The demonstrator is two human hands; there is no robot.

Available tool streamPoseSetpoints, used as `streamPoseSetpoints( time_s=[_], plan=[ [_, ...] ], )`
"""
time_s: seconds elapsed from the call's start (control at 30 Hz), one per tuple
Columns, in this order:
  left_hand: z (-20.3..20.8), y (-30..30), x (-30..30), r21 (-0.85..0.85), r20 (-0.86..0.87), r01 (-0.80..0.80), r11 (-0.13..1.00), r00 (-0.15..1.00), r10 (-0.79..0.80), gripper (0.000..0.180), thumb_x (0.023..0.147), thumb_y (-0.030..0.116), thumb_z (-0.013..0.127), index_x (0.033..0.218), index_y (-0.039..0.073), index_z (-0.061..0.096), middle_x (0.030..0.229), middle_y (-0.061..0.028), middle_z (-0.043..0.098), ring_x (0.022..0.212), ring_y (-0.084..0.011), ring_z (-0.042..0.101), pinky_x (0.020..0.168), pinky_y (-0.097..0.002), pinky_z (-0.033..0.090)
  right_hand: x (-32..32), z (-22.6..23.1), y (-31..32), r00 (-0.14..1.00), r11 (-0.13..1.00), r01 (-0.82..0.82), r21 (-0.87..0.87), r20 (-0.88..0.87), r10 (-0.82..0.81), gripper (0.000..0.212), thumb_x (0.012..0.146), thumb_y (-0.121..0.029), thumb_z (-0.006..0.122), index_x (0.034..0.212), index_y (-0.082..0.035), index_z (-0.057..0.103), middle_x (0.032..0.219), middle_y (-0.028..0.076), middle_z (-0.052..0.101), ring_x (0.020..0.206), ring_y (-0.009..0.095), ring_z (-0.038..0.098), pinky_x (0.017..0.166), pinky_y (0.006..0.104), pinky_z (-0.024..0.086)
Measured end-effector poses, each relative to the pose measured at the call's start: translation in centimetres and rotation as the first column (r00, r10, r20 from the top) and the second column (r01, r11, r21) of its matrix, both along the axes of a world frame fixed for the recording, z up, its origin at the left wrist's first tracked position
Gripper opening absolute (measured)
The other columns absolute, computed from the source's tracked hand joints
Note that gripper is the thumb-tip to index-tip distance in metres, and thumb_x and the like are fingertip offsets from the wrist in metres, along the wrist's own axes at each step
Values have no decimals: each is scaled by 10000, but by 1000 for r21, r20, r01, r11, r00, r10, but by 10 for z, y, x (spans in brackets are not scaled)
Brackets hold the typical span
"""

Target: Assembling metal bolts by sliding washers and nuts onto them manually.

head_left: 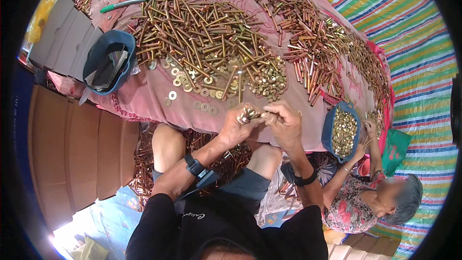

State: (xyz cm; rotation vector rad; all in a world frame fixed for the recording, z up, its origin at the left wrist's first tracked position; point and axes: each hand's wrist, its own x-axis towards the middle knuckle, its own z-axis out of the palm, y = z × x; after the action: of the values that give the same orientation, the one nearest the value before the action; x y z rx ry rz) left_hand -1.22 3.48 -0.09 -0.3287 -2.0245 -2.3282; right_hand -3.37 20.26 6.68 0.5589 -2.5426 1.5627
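My left hand (234, 130) is wrapped round a small bunch of brassy bolts (246, 115), seen mostly from their ends. Beside it my right hand (287, 123) has its thumb and fingers pinched together against the bunch; what it grips is too small to make out. Just beyond my hands lie a heap of hex nuts (269, 79) and a scatter of flat washers (187, 86). Farther back, a large pile of long brass-coloured bolts (192, 31) covers the pink cloth (149, 101).
Left stands a blue basin (126, 74) with dark cloth inside, beside stacked cardboard boxes (62, 149). Shorter copper-coloured fasteners (313, 43) spread to the right. A blue bin of nuts (344, 132) stands near a co-worker (353, 204), whose hands hold thin rods. More bolts lie below the cloth.
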Motion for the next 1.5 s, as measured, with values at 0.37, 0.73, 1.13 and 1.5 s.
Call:
streamPoseSetpoints(
  time_s=[0.37,0.73,1.13,1.5],
  plan=[
    [8,1,0,13,-160,-73,997,984,74,127,826,-50,756,906,5,674,864,-79,648,793,-193,625,697,-326,497,5,4,6,988,993,-84,84,-124,94,254,864,-140,833,1003,16,689,997,63,669,896,122,639,755,257,530],
    [8,0,2,-72,-159,-90,993,984,78,128,864,-18,765,953,0,675,873,-57,658,804,-160,641,715,-308,518,25,-13,8,992,974,116,-194,-22,-123,274,886,-115,809,1053,20,637,973,97,701,844,142,672,744,277,555],
    [3,11,-3,69,20,-196,978,981,195,155,901,28,760,998,7,640,915,-39,643,831,-132,606,745,-284,510,11,-23,56,880,868,272,415,259,-399,213,955,-156,712,1064,24,747,831,63,734,692,74,628,613,253,502],
    [9,4,6,79,71,-206,975,977,200,129,855,40,812,962,16,744,910,-53,623,836,-153,587,761,-289,484,-37,-28,50,934,825,175,538,174,-312,314,893,-318,729,1091,-75,752,895,158,751,829,328,725,748,409,541]
  ],
)
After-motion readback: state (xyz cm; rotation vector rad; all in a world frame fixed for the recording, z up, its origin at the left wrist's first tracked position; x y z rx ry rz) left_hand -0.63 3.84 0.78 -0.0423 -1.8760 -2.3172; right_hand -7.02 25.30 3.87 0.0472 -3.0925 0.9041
